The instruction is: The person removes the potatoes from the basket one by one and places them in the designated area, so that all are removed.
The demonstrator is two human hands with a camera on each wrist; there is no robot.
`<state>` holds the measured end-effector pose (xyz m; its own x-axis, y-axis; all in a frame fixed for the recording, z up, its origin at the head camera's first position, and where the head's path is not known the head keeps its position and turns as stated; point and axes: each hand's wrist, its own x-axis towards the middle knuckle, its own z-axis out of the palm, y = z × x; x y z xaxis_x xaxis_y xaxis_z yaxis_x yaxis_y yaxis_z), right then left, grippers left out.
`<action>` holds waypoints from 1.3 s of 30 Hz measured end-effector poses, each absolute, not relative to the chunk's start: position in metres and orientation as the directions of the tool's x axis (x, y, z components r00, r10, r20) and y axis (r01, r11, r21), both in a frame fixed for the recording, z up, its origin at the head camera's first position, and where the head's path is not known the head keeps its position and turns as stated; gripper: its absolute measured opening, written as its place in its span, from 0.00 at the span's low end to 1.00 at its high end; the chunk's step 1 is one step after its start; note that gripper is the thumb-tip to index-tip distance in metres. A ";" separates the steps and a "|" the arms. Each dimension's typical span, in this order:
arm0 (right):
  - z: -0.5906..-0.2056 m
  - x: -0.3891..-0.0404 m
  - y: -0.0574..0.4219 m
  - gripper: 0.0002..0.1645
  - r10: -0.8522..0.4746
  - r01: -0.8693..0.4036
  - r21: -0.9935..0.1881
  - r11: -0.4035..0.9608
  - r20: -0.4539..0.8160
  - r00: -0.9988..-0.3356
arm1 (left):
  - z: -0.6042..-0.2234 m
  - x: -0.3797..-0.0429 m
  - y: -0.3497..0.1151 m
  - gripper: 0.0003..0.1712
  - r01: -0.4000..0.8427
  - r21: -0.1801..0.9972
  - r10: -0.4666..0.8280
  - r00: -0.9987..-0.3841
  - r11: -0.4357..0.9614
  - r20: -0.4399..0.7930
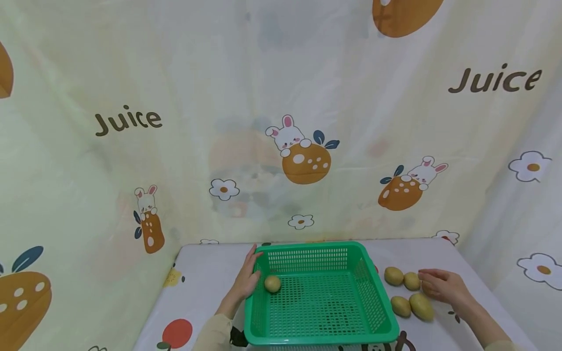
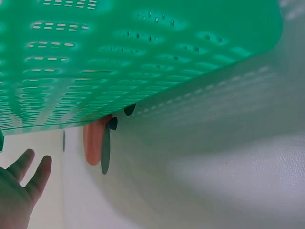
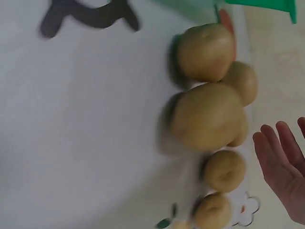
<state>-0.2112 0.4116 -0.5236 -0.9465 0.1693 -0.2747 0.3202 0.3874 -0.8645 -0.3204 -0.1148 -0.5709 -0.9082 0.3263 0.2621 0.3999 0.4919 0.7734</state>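
Note:
A green plastic basket [image 1: 318, 340] with slotted walls stands on the table, one round potato [image 1: 272, 283] inside near its left wall. My left hand [image 1: 247, 274] is at the basket's left rim, fingers extended; in the left wrist view two straight fingers [image 2: 39, 177] show below the basket's side. My right hand [image 1: 445, 287] is over a group of potatoes [image 1: 400, 306] right of the basket and partly covers one of them. In the right wrist view its fingers [image 3: 268, 148] are straight, beside several potatoes [image 3: 209, 117] lying close together, with nothing held.
A white printed cloth [image 1: 206, 265] covers the table. Behind it hangs a pale curtain [image 1: 184, 73] with rabbit and fruit prints, and more printed cloth [image 1: 518, 204] hangs along the right side. A small black object [image 1: 238, 337] lies near the basket's front left corner.

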 end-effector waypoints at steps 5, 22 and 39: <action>-0.501 -0.229 0.384 0.41 0.090 0.246 -0.899 0.362 -0.229 -0.969 | -0.571 -0.321 -0.115 0.32 0.400 0.776 0.327 -0.908 0.488 0.262; -0.498 -0.302 0.229 0.30 -0.112 0.212 -0.974 0.077 -0.219 -0.969 | -0.570 -0.321 -0.115 0.32 0.415 0.764 0.340 -0.901 0.493 0.270; -0.555 -0.315 0.112 0.27 -0.154 0.264 -0.919 0.292 -0.318 -0.935 | -0.570 -0.322 -0.118 0.32 0.383 0.773 0.341 -0.912 0.506 0.228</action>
<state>-0.3145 0.1117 -0.5550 -0.9355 -0.1545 -0.3179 0.2640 0.2925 -0.9191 -0.3223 -0.1179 -0.5702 -0.9118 0.3414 0.2283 0.3830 0.5062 0.7727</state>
